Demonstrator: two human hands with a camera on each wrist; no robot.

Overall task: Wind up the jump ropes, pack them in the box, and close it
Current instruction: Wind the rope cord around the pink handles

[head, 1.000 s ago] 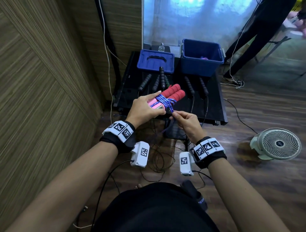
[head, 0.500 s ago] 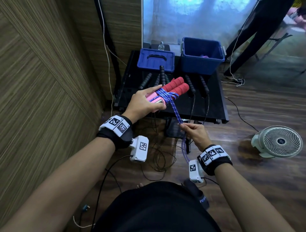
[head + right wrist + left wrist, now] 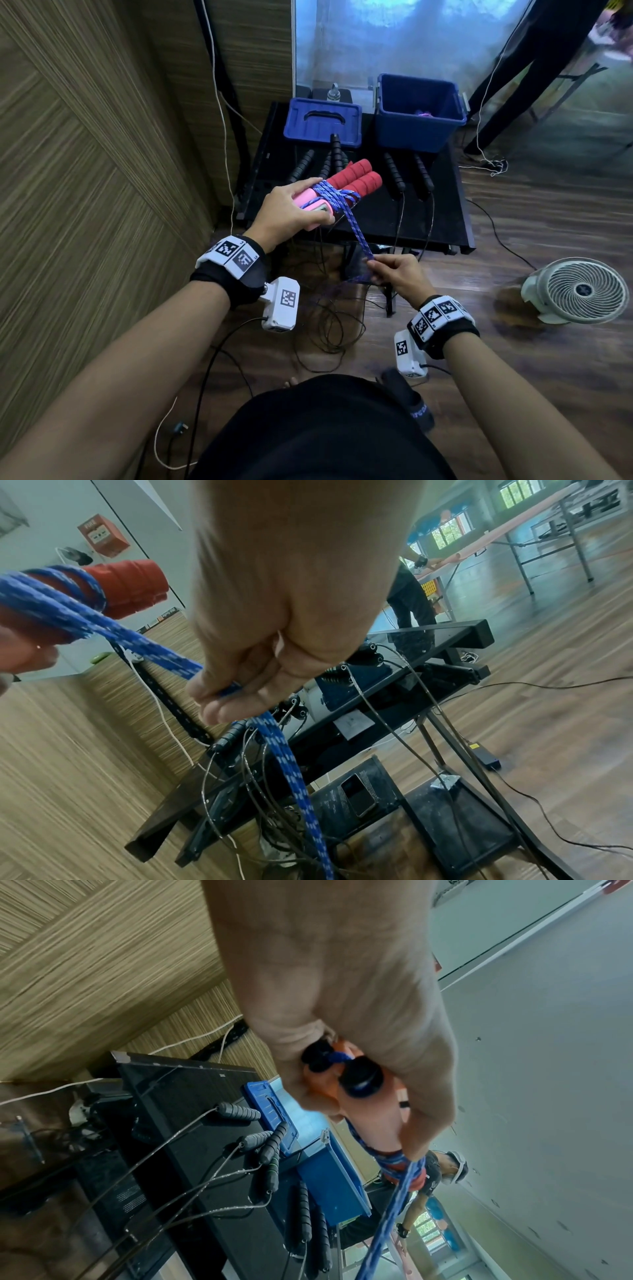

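Note:
My left hand [image 3: 291,212] grips the two red-and-pink handles [image 3: 356,180] of a jump rope, held side by side above the black table [image 3: 442,219]. Blue braided rope [image 3: 356,226] is wound round the handles and runs taut down to my right hand [image 3: 394,270], which pinches it below the table's front edge. In the right wrist view the rope [image 3: 284,753] hangs doubled below the fingers [image 3: 236,696]. The open blue box [image 3: 419,113] stands at the table's back right, its lid [image 3: 323,121] lying beside it to the left.
Several black-handled jump ropes [image 3: 394,174] lie on the table with thin cords hanging off the front. A white fan [image 3: 582,291] stands on the wood floor at right. A wood-panelled wall [image 3: 85,171] runs along the left. Loose cables [image 3: 329,329] lie under the table.
My right hand has drawn down and away from the handles, pulling the blue rope out taut. The left hand has raised the handles slightly.

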